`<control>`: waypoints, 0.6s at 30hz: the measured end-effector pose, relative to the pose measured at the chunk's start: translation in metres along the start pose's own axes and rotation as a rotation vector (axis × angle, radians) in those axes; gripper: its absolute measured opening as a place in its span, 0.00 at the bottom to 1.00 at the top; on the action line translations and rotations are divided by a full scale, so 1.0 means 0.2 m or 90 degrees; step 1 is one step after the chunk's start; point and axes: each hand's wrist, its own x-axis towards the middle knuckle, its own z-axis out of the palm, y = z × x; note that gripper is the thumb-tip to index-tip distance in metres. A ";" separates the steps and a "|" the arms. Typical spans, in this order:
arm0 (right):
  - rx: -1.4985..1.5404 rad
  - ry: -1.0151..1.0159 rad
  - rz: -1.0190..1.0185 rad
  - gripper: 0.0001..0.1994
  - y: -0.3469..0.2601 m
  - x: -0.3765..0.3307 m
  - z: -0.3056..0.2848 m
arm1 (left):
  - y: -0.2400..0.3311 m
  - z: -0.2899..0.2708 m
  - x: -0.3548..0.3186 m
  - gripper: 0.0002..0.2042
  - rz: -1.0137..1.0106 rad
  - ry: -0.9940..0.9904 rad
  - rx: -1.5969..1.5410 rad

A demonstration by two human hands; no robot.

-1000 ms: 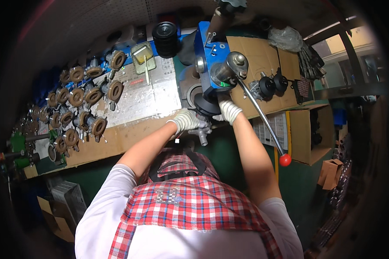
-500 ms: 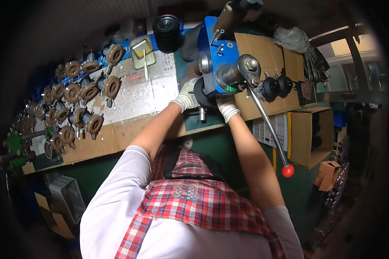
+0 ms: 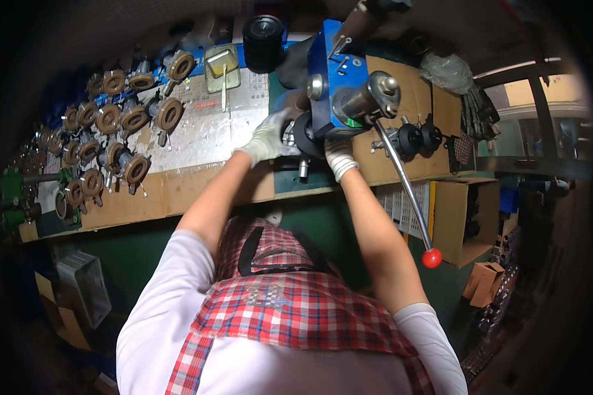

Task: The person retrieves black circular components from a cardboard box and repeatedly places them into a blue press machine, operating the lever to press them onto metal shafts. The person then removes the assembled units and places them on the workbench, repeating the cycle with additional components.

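Note:
A blue arbor press (image 3: 323, 85) with a long steel lever (image 3: 405, 181) stands at the bench edge. Under its body sits a black round part (image 3: 304, 135) with silver metal on its left side and a short metal stub below. My left hand (image 3: 267, 139), in a whitish knit glove, curves round the silver side of this part, thumb and fingers apart on either side of the metal. Close on the right of the part is my gloved right hand (image 3: 339, 157); the press hides its fingers.
Several metal assemblies with brown discs (image 3: 134, 120) crowd the left bench. A tray with a brush (image 3: 222, 69) and a stack of black rings (image 3: 263, 43) lie behind. Two black wheel-like parts (image 3: 412, 139) rest on cardboard at right. The lever's red knob (image 3: 431, 257) juts toward me.
My left hand has shifted left and its grasp has widened, baring the silver metal beside the black part. My right hand stays by the press. The whole view has shifted slightly.

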 end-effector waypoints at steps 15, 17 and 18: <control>1.005 -0.194 0.189 0.40 0.37 -0.85 -1.00 | 0.32 0.01 0.05 0.47 0.153 0.114 0.138; 0.987 -0.228 0.018 0.39 0.44 -1.16 -1.17 | 0.31 -0.03 0.08 0.45 0.172 0.057 0.077; 0.756 -0.155 -0.007 0.35 0.40 -1.24 -1.17 | 0.31 -0.03 0.09 0.43 0.132 0.049 0.082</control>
